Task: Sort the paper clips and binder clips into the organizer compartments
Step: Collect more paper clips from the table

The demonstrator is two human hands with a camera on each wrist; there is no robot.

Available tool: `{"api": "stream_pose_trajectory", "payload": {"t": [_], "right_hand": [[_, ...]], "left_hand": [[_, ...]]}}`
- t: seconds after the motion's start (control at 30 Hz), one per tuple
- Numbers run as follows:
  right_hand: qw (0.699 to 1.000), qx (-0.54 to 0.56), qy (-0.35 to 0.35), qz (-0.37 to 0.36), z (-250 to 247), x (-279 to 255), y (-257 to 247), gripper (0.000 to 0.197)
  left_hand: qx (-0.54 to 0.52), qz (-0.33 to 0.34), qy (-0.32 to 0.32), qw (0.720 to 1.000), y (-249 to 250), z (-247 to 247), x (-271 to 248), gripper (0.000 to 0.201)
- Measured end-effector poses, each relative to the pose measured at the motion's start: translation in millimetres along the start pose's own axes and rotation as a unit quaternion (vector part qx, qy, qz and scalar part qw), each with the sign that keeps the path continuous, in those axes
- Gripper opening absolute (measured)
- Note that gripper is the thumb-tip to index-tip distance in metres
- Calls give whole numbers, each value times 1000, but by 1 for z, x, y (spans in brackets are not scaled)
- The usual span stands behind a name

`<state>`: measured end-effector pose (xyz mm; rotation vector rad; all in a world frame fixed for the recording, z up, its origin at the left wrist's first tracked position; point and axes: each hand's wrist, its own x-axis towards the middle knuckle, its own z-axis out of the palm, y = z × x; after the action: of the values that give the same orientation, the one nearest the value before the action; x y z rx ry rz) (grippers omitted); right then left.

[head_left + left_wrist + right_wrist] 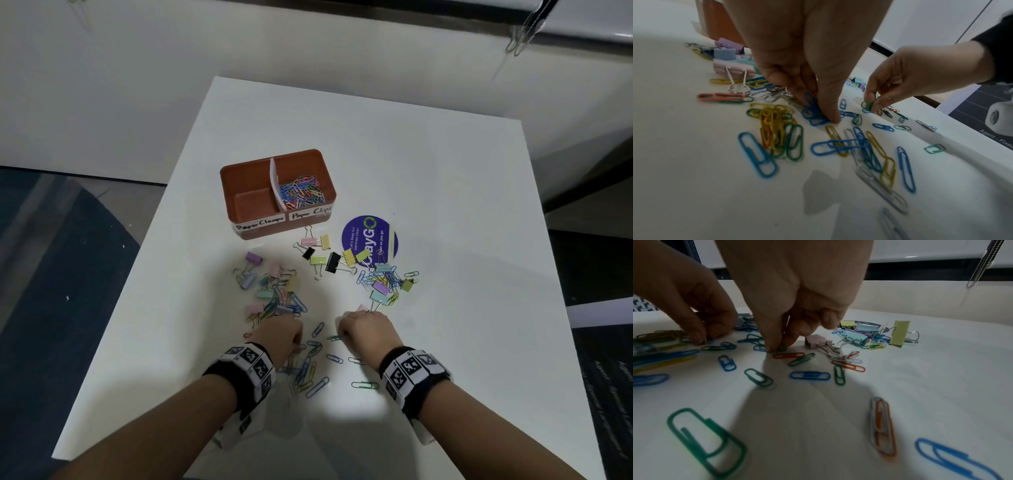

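Organizer point(239, 205): right compartment part-filled with paper clips point(301, 192); left compartment bare. Binder clips point(329, 257) unsorted on counter point(445, 205). Left hand point(797, 78) fingers clamped on blue paper clips point(813, 112); right hand point(797, 313) fingers pinched on green paper clip point(782, 347).

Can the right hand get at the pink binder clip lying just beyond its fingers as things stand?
Probably yes. The pink binder clip lies just past the right hand with bare table around it. But the fingertips are pinching a green paper clip, which likely must go first.
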<state>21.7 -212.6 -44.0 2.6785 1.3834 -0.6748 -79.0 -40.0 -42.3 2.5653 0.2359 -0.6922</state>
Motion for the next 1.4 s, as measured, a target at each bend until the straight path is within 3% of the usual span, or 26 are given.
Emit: {"api": "stream_pose_trajectory", "payload": {"t": [0.27,0.5,0.53,0.67,0.9,1.1,1.4], "right_hand": [[991,124,-48,25,3,-4,1,17],[971,239,-15,18,-1,-7,-1,5],[969,245,-22,8,-3,-7,-4,11],[972,228,-59,-12,-5,-1,-21,37],[988,130,-84,-1,-2,11,-41,20],[989,145,-31,10,14,8,-39,10],[983,179,-30,-2,18,-14,-31,19]], "left_hand": [[-2,34,-9,999,-1,-2,0,19],[-155,32,21,987,-21,-17,-11,19],[-159,34,15,987,-24,-17,-15,20],[-108,43,-13,993,-29,-6,-29,24],[16,49,-28,998,-10,10,-25,22],[76,52,-36,995,-8,6,-15,20],[116,64,-28,991,-9,12,-14,17]]}}
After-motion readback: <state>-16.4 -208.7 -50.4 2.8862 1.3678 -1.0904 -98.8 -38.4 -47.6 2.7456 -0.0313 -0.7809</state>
